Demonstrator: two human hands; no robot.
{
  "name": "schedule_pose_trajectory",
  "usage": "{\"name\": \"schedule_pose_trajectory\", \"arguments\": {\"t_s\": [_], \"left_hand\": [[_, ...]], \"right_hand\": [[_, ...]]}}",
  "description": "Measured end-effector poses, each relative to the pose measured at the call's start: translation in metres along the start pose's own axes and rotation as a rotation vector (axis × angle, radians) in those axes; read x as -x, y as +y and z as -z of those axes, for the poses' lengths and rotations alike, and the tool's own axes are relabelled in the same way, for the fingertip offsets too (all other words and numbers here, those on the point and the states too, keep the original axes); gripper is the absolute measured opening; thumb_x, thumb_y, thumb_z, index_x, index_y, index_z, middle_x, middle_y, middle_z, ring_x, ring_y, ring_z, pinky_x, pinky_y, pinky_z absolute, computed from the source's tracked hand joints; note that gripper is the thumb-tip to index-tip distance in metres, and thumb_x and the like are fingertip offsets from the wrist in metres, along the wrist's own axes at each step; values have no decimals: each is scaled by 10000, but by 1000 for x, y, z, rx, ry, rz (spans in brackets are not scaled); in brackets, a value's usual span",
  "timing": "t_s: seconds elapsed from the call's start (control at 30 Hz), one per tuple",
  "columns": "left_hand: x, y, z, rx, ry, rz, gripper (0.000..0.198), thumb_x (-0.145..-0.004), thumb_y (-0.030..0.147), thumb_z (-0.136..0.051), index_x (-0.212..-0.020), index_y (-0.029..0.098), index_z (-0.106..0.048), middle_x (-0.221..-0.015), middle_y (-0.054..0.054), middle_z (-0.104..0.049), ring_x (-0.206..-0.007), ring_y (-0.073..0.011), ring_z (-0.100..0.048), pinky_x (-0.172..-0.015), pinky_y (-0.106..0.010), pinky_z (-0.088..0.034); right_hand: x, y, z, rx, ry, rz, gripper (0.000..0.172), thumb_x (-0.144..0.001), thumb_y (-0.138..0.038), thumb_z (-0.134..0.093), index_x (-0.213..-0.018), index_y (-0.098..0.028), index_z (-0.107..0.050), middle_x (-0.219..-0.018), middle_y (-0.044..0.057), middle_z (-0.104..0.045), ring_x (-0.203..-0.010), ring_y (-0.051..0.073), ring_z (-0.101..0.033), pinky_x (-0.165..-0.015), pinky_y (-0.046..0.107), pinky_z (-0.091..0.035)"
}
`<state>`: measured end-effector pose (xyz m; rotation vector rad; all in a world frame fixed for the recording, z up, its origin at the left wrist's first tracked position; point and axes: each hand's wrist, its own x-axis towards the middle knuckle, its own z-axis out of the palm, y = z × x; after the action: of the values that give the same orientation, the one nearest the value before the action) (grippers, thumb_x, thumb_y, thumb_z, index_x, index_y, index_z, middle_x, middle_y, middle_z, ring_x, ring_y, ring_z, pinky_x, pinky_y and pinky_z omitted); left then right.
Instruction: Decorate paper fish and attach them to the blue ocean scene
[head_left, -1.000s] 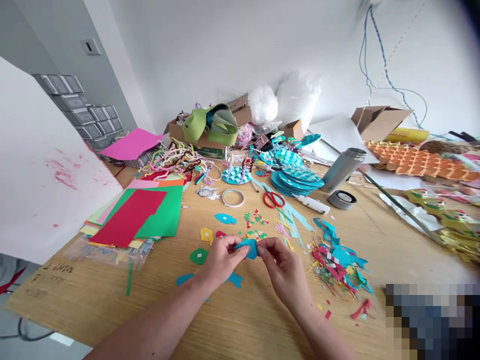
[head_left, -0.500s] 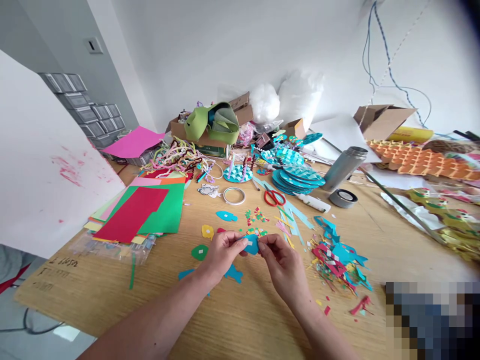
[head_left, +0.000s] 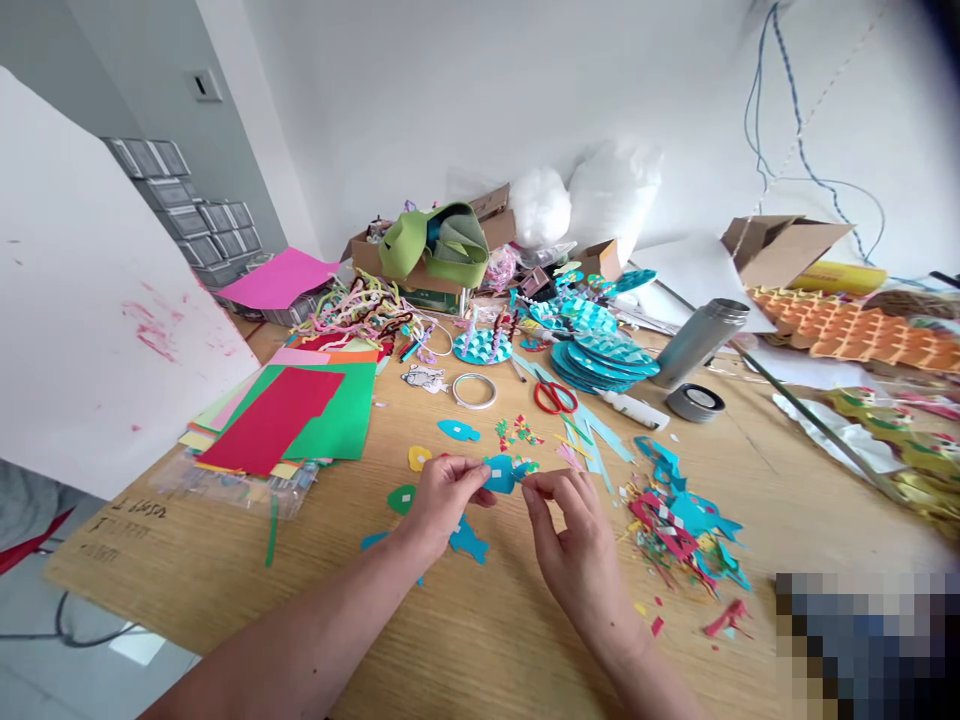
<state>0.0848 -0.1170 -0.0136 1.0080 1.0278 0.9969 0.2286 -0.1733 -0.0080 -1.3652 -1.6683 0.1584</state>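
My left hand (head_left: pixel 446 505) pinches a blue paper fish (head_left: pixel 500 476) by its left end, thumb on top. A small white square sticks on the fish's upper face. Beside the tail is my right hand (head_left: pixel 574 515), thumb and forefinger pressed together; anything between them is too small to make out. Around my left hand lie more paper cutouts: a blue fish (head_left: pixel 458 430), a yellow one (head_left: pixel 418 458), a green one (head_left: pixel 401 498) and a blue one partly under the wrist (head_left: pixel 469 543). Tiny colored paper bits (head_left: pixel 519 432) lie just beyond.
Red-handled scissors (head_left: pixel 556 398), a tape roll (head_left: pixel 475 391) and a glue bottle (head_left: pixel 636 410) lie ahead. Paper scraps (head_left: pixel 686 520) are heaped at right, colored sheets (head_left: pixel 337 420) at left. Farther back stand a metal flask (head_left: pixel 701 342) and stacked blue discs (head_left: pixel 600 362).
My right hand has drawn back a little to the right from the blue fish, uncovering its tail. The left hand keeps its hold. The camera view has shifted slightly left.
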Motion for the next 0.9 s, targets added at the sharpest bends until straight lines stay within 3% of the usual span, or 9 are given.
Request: {"name": "schedule_pose_trajectory", "arguments": {"t_s": [0.37, 0.57, 0.73, 0.9], "left_hand": [[1, -1, 0, 32, -37, 20, 227, -674, 362, -697, -675, 134, -699, -586, -25, -650, -526, -147, -631, -575, -254, -523], [2, 2, 0, 170, -82, 75, 222, -607, 307, -767, -724, 132, -696, -686, -27, -689, -541, -136, -637, -579, -252, -532], [1, -1, 1, 143, -164, 79, 232, -631, 299, -766, -761, 113, -718, -723, -54, -695, -577, -128, -632, -596, -241, -534], [0, -4, 1, 152, -119, 119, 294, -584, 322, -807, -741, 104, -687, -715, -56, -697, -564, -144, -648, -603, -264, -548]], "right_hand": [[4, 4, -5, 64, -59, 50, 123, -905, -155, -495, -889, -206, -606, -789, 35, -575, -752, 179, -510, -661, 318, -418], [4, 4, -4, 71, -60, 54, 125, -903, -152, -496, -880, -205, -606, -775, 34, -570, -738, 176, -509, -654, 313, -417], [4, 3, -5, 76, -74, 69, 125, -897, -144, -507, -883, -202, -617, -773, 33, -566, -737, 176, -499, -655, 311, -409], [5, 3, -6, 63, -74, 70, 126, -896, -136, -508, -881, -191, -621, -772, 34, -566, -730, 174, -491, -646, 309, -406]]}}
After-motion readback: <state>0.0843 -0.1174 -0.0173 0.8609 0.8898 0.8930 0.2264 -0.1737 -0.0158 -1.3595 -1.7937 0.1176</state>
